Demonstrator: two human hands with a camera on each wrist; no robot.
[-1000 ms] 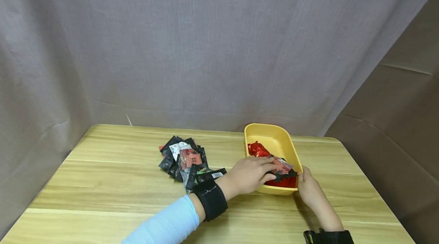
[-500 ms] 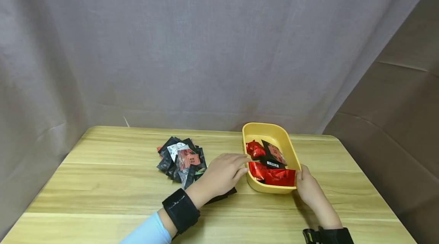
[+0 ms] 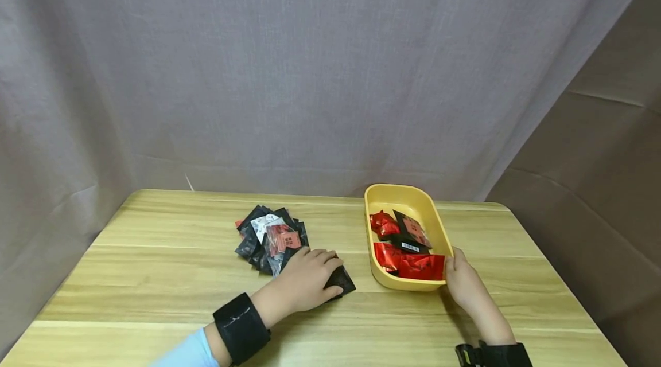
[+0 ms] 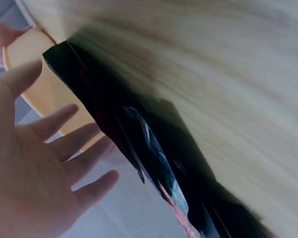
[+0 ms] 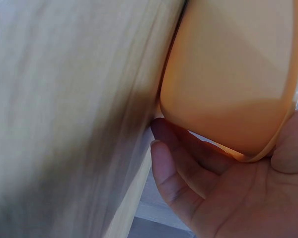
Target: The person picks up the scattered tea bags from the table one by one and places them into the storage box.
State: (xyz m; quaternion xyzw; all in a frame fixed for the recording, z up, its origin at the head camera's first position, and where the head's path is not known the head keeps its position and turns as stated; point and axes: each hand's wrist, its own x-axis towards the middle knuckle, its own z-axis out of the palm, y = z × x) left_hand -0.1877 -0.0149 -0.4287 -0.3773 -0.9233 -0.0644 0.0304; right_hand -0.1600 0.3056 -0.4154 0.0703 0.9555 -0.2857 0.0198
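Observation:
My left hand point(image 3: 304, 281) hovers palm down over the right edge of a pile of small packets point(image 3: 258, 246), mostly black with some white and pinkish-red. In the left wrist view, the fingers of that hand point(image 4: 35, 178) are spread and close to a black packet point(image 4: 92, 84), holding nothing. Beyond its fingertips in the head view shows a black packet point(image 3: 341, 280). On the right, my right hand point(image 3: 467, 289) grips the near right corner of a yellow plastic bin point(image 3: 413, 199). The right wrist view has the fingers of this hand point(image 5: 248, 198) curled under the bin's corner point(image 5: 223, 89).
Inside the bin lie shiny red packets point(image 3: 420, 266) and a black packet with a pinkish-red label point(image 3: 413, 228). Both the bin and the pile are on a wood-grain table point(image 3: 155, 275). Grey cloth point(image 3: 310, 80) hangs behind the table's back edge.
My left hand has moved left from inside the bin to the pile, leaving a black and pinkish-red packet among the red ones. The right hand has kept its grip on the bin.

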